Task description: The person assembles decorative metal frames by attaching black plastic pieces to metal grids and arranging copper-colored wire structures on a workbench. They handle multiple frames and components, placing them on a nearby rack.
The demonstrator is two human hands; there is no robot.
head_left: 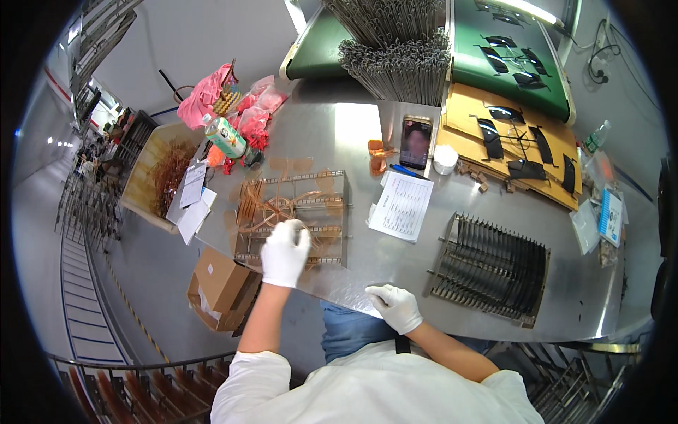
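Note:
My left hand (pixel 285 253), in a white glove, is over the front of a metal slotted rack (pixel 345 219) on the left of the table. Its fingers are curled together; whatever they hold is hidden. Just beyond the fingers lies a tangle of amber, see-through plastic runners (pixel 277 206), with thin lens-like pieces spread around it. More amber pieces stand in the rack's left side. My right hand (pixel 397 308), also gloved, rests by the table's front edge, fingers closed together toward the left. Anything between those fingertips is too small to make out.
A second rack (pixel 491 268) full of dark lenses stands right. A printed sheet (pixel 401 206), a pen (pixel 408 172) and a phone (pixel 415 143) lie mid-table. Dark lenses lie on cardboard (pixel 452 134); metal hooks (pixel 395 60) stand behind. A bin (pixel 152 169) and carton (pixel 222 286) are left.

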